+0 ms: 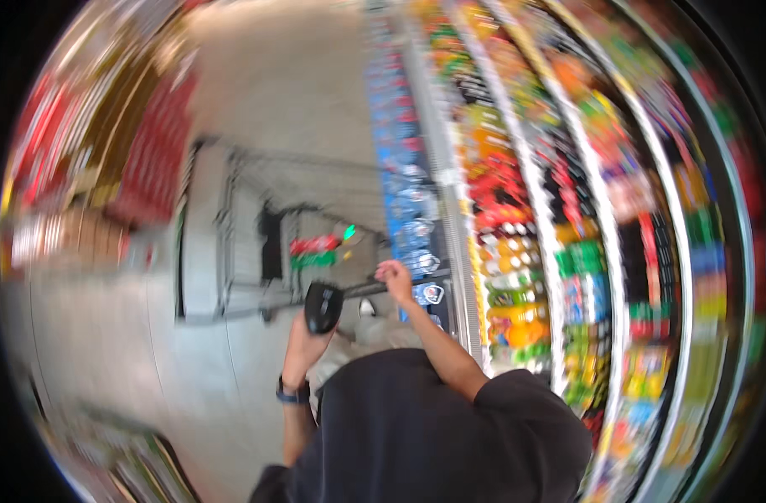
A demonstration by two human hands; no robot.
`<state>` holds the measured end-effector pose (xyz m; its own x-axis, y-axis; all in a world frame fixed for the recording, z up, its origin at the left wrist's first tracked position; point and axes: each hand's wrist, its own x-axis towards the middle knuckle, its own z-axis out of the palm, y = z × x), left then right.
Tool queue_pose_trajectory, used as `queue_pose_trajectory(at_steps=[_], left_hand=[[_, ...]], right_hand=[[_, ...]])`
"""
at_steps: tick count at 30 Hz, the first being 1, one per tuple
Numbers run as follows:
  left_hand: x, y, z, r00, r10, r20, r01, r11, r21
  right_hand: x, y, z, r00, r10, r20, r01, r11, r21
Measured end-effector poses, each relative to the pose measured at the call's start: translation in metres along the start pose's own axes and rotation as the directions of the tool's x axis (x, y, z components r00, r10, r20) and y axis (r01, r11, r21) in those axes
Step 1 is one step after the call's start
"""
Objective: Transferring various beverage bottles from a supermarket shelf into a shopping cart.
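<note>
My left hand [309,344], with a dark band at the wrist, is closed around a black handheld device [324,307], which looks like a barcode scanner seen from above. A shopping cart [232,226] of dark wire stands before me. Over its handle [363,289] is my right hand [395,281], fingers partly curled. Blur hides whether they grip the bar. Inside the cart lie a red packet [314,244] and a green packet [315,259], side by side. Just beyond them glows a bright green spot [350,232].
Tall shelves of bottled drinks [515,324] run along my right. Blue-labelled bottles [414,195] line their foot, close to the cart. Red stacked goods [157,144] and cardboard boxes [75,236] stand on the left. Grey floor [282,75] stretches ahead.
</note>
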<state>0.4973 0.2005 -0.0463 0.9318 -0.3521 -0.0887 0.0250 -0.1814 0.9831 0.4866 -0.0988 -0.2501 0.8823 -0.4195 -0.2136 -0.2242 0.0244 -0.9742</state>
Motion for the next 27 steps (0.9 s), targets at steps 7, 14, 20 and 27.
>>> queue_pose_trajectory(at_steps=[7, 14, 20, 27], left_hand=[[0.044, 0.022, 0.048, 0.809, -0.067, 0.584, -0.321, 0.781, 0.535], [0.099, 0.097, 0.184, 0.389, 0.035, 0.921, -0.645, 0.723, 0.245], [0.089, 0.14, 0.274, 0.346, -0.022, 0.938, -0.598, 0.765, 0.238], [0.06, 0.152, 0.354, 0.11, -0.013, 0.994, -0.577, 0.814, 0.074]], right_hand=[[-0.03, 0.003, -0.093, 0.96, 0.084, -0.268, -0.062, 0.994, 0.088], [-0.126, 0.063, -0.304, 0.978, 0.07, -0.195, -0.135, 0.928, -0.346], [-0.224, -0.149, -0.507, 0.727, 0.304, -0.615, -0.654, 0.578, -0.487], [-0.266, -0.278, -0.657, -0.266, -0.72, -0.641, -0.359, 0.691, -0.627]])
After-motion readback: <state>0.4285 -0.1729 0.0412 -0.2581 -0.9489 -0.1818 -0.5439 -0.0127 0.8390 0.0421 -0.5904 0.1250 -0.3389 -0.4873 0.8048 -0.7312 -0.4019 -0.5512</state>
